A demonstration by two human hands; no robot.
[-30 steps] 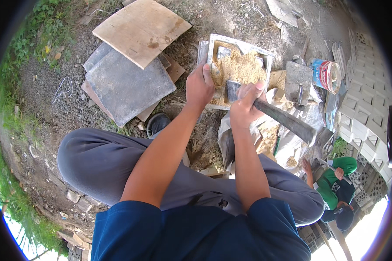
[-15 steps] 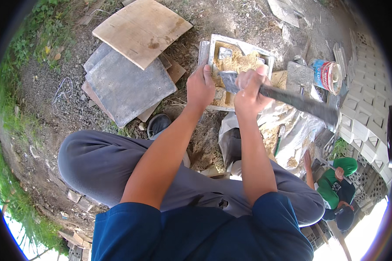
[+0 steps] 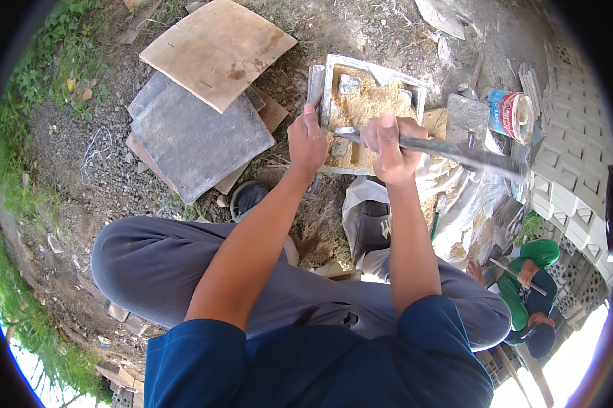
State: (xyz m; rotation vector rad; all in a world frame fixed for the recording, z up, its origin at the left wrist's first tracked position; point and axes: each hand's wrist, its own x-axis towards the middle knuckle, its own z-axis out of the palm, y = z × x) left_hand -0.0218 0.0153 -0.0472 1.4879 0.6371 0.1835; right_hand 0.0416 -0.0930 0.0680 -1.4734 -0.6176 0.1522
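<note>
A shallow rectangular mold with a pale rim lies in front of me, filled with damp yellowish sandy mix. Grey blocky raised parts show through the mix. My left hand is closed at the mold's left side, around the near end of a grey bar that runs along the rim. Over the mold's near right part, my right hand grips a long flat metal bar. Its short end reaches left over the mix; its long dark end sticks out to the right, blurred.
Flat grey and brown boards are stacked at the left, a tan board on top. A paint bucket stands at the right, near pale patterned blocks. Sand-strewn sheeting lies nearer. Another person in green works at lower right.
My right hand has shifted slightly right and down, and the metal bar has turned more edge-on and lies flatter. My left hand has sunk slightly. The other person's hands have moved.
</note>
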